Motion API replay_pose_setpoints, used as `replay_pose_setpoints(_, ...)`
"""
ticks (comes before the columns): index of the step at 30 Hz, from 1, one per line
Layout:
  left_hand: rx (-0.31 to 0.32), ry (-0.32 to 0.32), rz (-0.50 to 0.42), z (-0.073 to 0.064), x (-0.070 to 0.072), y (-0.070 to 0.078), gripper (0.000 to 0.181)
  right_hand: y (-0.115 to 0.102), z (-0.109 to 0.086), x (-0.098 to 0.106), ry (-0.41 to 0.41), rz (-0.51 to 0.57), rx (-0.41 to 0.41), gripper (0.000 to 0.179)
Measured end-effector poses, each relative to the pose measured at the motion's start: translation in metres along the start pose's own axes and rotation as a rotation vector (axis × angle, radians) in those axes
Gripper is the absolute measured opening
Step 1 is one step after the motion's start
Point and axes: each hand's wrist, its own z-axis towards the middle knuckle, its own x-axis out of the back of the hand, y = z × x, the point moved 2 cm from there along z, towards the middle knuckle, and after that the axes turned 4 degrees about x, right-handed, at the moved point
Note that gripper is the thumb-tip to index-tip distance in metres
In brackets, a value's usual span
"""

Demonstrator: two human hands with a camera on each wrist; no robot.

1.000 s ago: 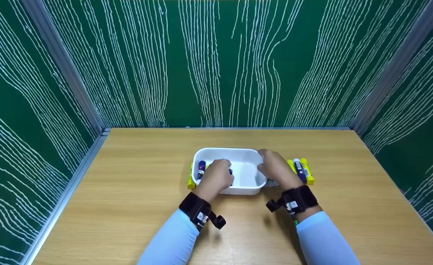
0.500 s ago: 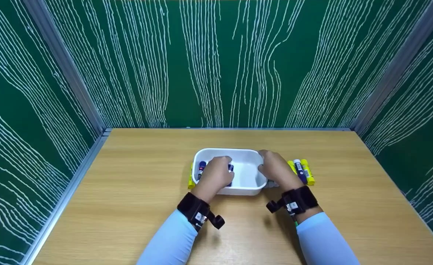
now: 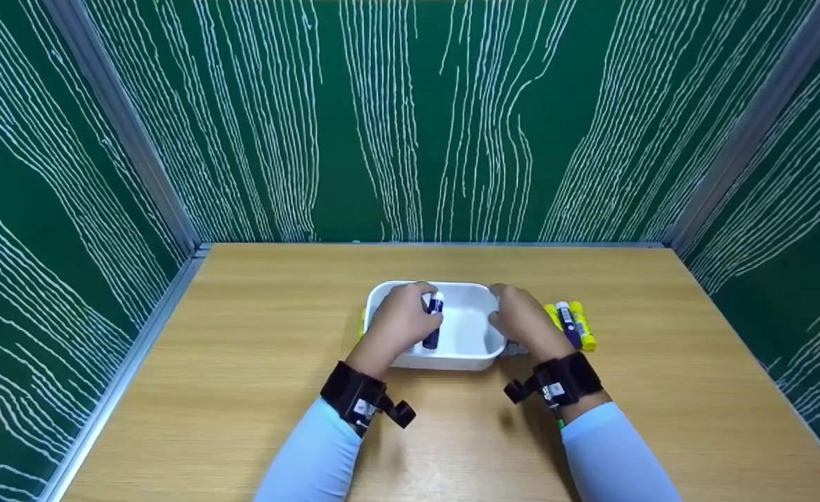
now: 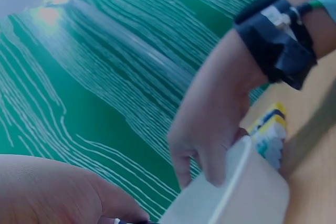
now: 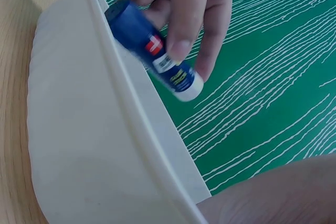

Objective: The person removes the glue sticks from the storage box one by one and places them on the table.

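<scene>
My left hand [image 3: 399, 321] pinches a dark blue glue stick [image 3: 432, 324] with a white end between thumb and fingers, over the left half of a white plastic container [image 3: 452, 362]. In the right wrist view the label of this glue stick [image 5: 157, 53] shows a red patch, and it is held slanted beside the container's rim [image 5: 131, 108]. My right hand [image 3: 525, 321] grips the container's right wall. From the left wrist view, fingers of the right hand [image 4: 210, 108] reach over the rim into the container [image 4: 252, 187]. My left hand hides the container's left end.
To the right of the container, yellow and dark blue glue sticks [image 3: 569, 324] lie side by side, partly behind the right hand. A sliver of yellow [image 3: 362, 321] shows at the container's left side. Green walls [image 3: 431, 139] with white lines enclose the wooden table [image 3: 277, 314].
My left hand has shifted left and its fingers have opened out somewhat, so the glue stick now shows nearly whole. The blue stick at the container's left end is now hidden. The right hand stays put.
</scene>
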Motion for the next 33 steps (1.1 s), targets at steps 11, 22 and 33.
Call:
replay_pose_setpoints(11, 0.017, 0.031, -0.073, -0.005, 0.029, -0.006, 0.053, 0.001, 0.001, -0.001, 0.014, 0.004, 0.013, 0.066)
replay_pose_setpoints(22, 0.029, 0.082, -0.117, -0.014, 0.053, -0.008, 0.052, 0.000, 0.000, -0.001, 0.022, -0.027, 0.028, 0.065)
replay_pose_setpoints(33, 0.073, 0.086, -0.169, -0.015, 0.073, -0.017, 0.055, 0.000, 0.000, 0.001, 0.006, -0.015, 0.005, 0.066)
